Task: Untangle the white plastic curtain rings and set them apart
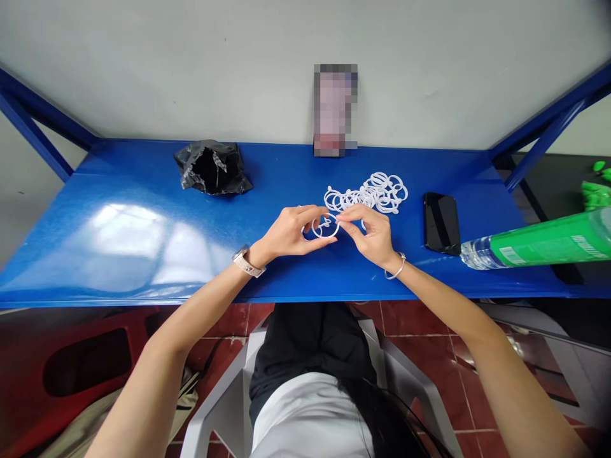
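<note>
Between my two hands is a white plastic ring [317,236], raised over the blue table. My left hand [291,232] curves round its left side, thumb below and fingers above. On the ring's right edge, the thumb and fingertips of my right hand [370,234] are pinched together. A small white part shows inside the ring's outline; whether it belongs to this ring I cannot tell. Just beyond my right hand lies a tangled pile of similar white rings [382,191], some with small knobs, partly hidden by my fingers.
A crumpled black plastic bag [214,168] gapes at the back left of the blue table [143,184]. A pixelated upright object [334,111] leans against the wall. Right of the pile lies a black phone [440,222], with a green-labelled bottle [539,240] beside it. Blue frame bars flank the table.
</note>
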A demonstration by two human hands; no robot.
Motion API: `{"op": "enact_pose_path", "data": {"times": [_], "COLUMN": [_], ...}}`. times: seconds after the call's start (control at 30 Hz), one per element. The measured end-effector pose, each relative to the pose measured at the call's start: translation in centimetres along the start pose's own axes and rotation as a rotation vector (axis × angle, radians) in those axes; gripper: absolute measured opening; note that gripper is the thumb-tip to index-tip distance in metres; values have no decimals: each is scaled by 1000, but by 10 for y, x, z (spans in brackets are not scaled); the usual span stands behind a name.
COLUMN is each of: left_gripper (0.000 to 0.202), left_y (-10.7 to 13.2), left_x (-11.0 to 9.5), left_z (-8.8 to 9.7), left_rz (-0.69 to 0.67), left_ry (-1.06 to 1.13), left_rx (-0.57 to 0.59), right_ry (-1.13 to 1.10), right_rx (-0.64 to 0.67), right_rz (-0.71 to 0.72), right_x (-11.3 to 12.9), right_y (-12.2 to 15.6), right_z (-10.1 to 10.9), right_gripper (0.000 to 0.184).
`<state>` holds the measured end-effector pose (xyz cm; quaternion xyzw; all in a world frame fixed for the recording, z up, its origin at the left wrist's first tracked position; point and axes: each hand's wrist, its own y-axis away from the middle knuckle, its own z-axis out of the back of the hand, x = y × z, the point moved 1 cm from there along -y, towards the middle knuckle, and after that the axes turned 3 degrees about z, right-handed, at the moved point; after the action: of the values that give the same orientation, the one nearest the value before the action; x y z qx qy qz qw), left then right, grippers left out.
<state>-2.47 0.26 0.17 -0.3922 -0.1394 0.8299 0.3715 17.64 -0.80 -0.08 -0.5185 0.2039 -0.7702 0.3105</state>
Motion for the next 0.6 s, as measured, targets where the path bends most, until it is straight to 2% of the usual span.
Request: {"op": "enact_pose_path", "data": {"times": [0.2, 0.33, 0.5, 0.6], "left_gripper": [50, 65, 27, 14], "left_y": [-1, -5, -7, -6], "left_x": [6, 14, 22, 25], "left_z": [-3, 0, 4, 4], "left_rz": [2, 67, 48, 16], "left_ry": [-62, -185, -376, -397], "left_rx": [36, 116, 276, 355], "right_ry": [70, 267, 505, 599], "right_rx": [-6, -21, -81, -73], "right_rz": [66, 77, -24, -81], "right_x": [-2, -11, -35, -46], "right_y": [-3, -9, -17, -20], "right_z": [2, 9, 25, 32], "right_gripper": [11, 11, 11, 10]}}
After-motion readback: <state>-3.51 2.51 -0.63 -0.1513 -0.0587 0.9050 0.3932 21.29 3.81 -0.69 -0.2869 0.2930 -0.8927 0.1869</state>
